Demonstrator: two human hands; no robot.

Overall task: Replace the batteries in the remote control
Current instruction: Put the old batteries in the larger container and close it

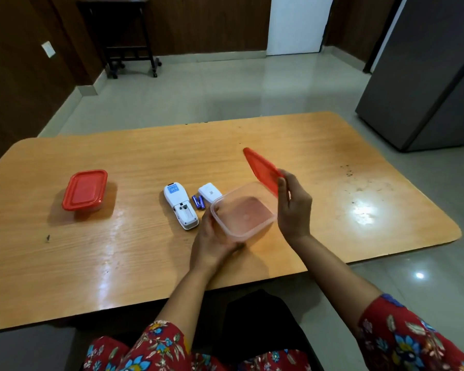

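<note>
A white remote control lies face down on the wooden table, its battery bay open and empty. Its white battery cover rests just to the right. Two blue batteries lie side by side between them. My left hand grips a clear plastic box from below, tilted and lifted off the table. My right hand holds the box's red lid up on edge, just right of the box.
A second clear box with a red lid shut on it stands at the table's left. A grey fridge stands beyond the table's right end. A dark wheeled stand is against the far wall.
</note>
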